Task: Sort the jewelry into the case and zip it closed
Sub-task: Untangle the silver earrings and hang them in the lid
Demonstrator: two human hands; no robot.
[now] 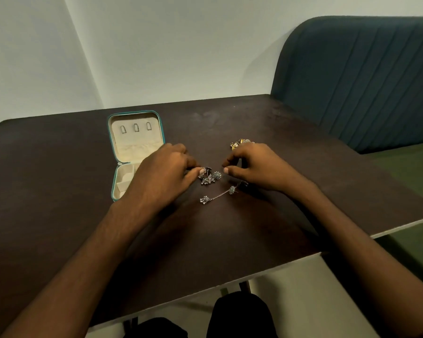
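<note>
**Jewelry loose beside the open case**

Jewelry of silver flower shapes [208,178] and a fine chain [220,195] lies on the dark matte table [59,191]. Left hand [165,170] pinches one silver piece; right hand [255,165] curls, contents unclear. Teal case [134,140] lies open, cream-lined.

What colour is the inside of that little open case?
Cream, with a teal outer edge, on the jewelry case; the head view shows it.

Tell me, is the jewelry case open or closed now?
Open. The jewelry case lies flat on the table, its cream lining and three hooks showing.
</note>
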